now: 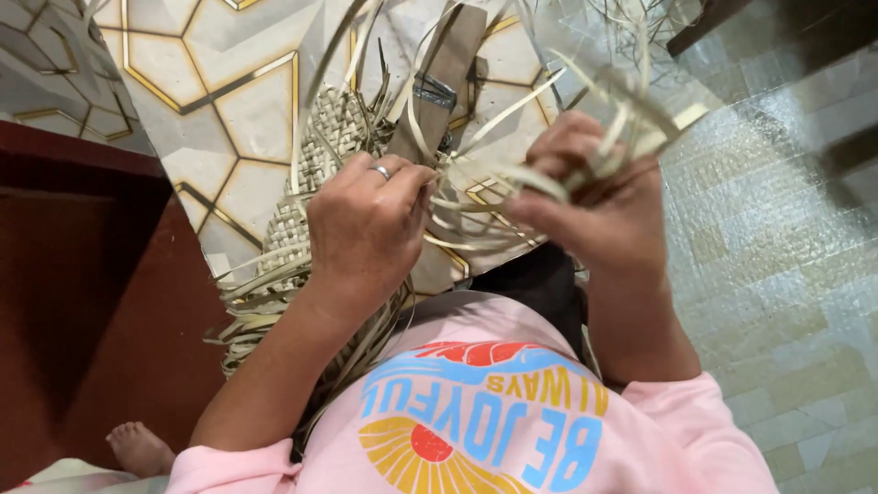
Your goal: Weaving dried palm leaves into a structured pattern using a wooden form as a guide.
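My left hand [366, 224], with a ring on one finger, pinches pale dried leaf strips [466, 197] at the edge of a partly woven mat [320, 155]. My right hand [594, 197] grips a bundle of the same loose strips, pulled up and to the right. The strips cross between both hands. A flat brown wooden slat [444, 78] with a metal band stands upright behind the hands, against the weaving. Loose strip ends [251, 311] hang down at the left below my left wrist. I wear a pink printed shirt [485, 412].
A wall panel [210, 82] with gold-lined hexagons stands behind the weaving. A dark red wooden surface [82, 293] fills the left. A pale woven floor mat [777, 274] lies at the right. A bare foot [137, 448] shows at the bottom left.
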